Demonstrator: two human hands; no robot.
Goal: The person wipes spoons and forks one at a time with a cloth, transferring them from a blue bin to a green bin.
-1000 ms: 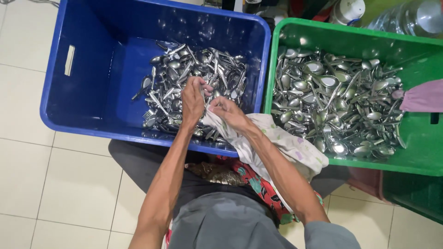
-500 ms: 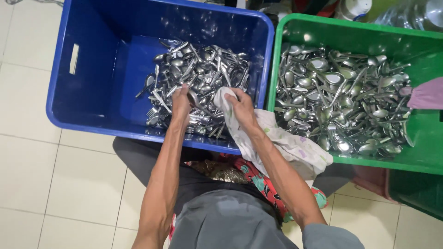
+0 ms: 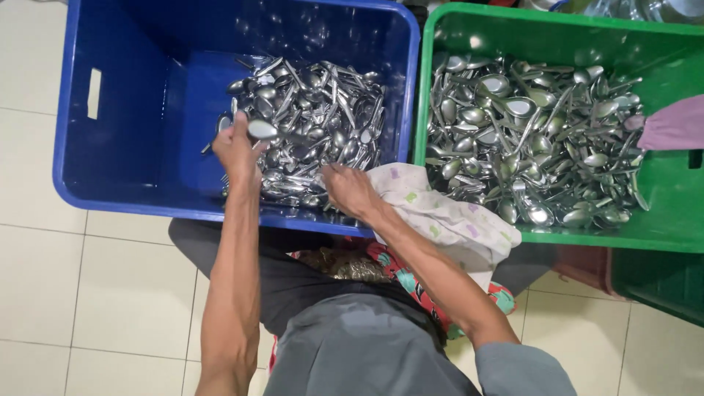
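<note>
Two hands work over the pile of spoons (image 3: 308,125) in the blue crate (image 3: 117,95), and they have drawn apart since half a second ago, when both pressed close together on the cloth at the heap's near edge. The left hand (image 3: 238,150) has lifted and shifted toward the crate's bare side, its fingers closed around the handle of a single spoon (image 3: 262,130) whose bowl points up and right over the pile. The right hand (image 3: 348,191) has dropped to the near edge of the heap, fingers curled down among the cutlery with the pale patterned cloth (image 3: 440,216) trailing from under its wrist over the crate's rim; whether it grips a piece I cannot tell. Just beside, across the touching walls, the green crate (image 3: 660,235) holds a wider spread of spoons (image 3: 528,139), with a pink cloth (image 3: 675,128) at its far side.
</note>
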